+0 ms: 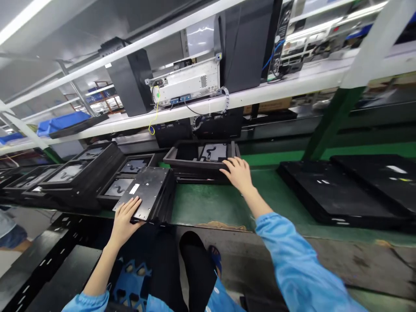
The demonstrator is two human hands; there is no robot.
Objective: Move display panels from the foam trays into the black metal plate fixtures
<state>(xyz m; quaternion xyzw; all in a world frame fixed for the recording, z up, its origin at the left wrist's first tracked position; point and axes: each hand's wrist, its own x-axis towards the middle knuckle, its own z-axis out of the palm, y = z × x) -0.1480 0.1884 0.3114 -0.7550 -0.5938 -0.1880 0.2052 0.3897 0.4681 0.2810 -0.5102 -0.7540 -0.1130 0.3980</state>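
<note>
My left hand [125,222] grips the front edge of a flat black metal panel [150,182], its fingers over the top and its thumb at the edge. The panel carries a white label and tops a stack of similar dark pieces. My right hand [239,174] is at the front right corner of a black foam tray [198,164], fingers apart; whether it presses on the rim I cannot tell. Inside the tray lies a silvery plate [214,151] with a dark, curved cable on it.
More foam trays [131,167] with similar plates stand at left on the green bench [208,203]. Large black panels [338,186] lie stacked at right. Overhead, a white shelf [188,113] holds a metal chassis [191,82] and dark cases. A blue crate [131,281] sits below the bench.
</note>
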